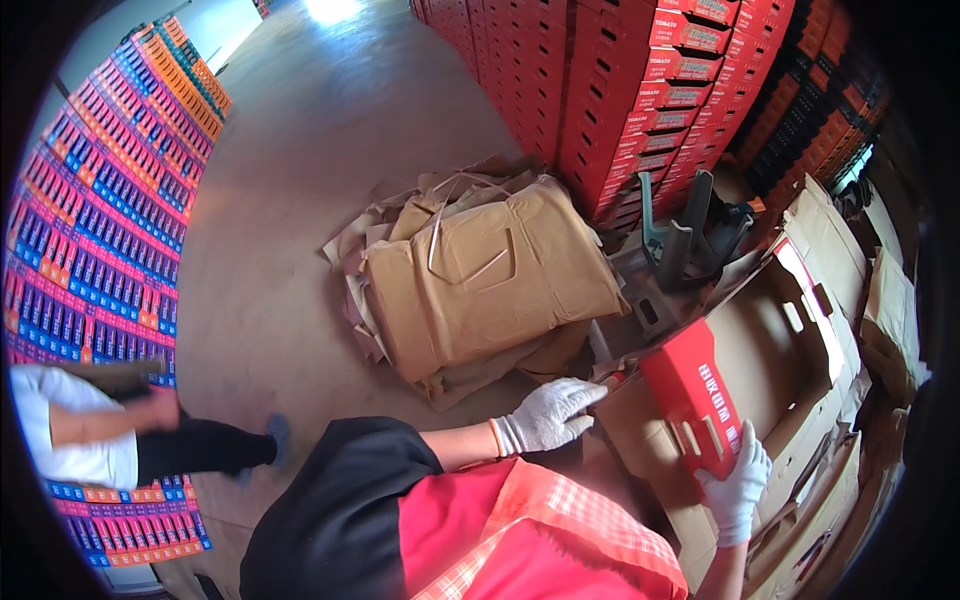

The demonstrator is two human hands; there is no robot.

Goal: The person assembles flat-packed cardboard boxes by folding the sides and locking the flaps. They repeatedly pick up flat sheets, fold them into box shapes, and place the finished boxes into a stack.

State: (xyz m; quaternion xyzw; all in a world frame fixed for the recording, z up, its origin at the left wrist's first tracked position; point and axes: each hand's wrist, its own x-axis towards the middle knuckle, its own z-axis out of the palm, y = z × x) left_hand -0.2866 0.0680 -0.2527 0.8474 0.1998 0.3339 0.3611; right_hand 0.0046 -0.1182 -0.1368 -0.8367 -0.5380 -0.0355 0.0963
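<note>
Both my hands wear white knitted gloves. A cardboard box point(765, 345) sits before me on the right, its brown inside facing up and a red printed side panel point(692, 392) with slots facing me. My right hand point(738, 483) grips the near end of that red panel, thumb on its outer face and fingers at its upper edge. Just left of the box, my left hand point(548, 414) is stretched out flat with its fingers extended and nothing in it. Its fingertips come close to the box's left corner; whether they touch it I cannot tell.
A pile of flat brown wrapped bundles point(495, 275) lies on the floor ahead. Tall stacks of red boxes point(640, 110) stand beyond it. Dark grey plastic frames point(680, 235) sit beside the box. Colourful stacked cartons point(110, 210) line the left, where another person point(100, 425) walks.
</note>
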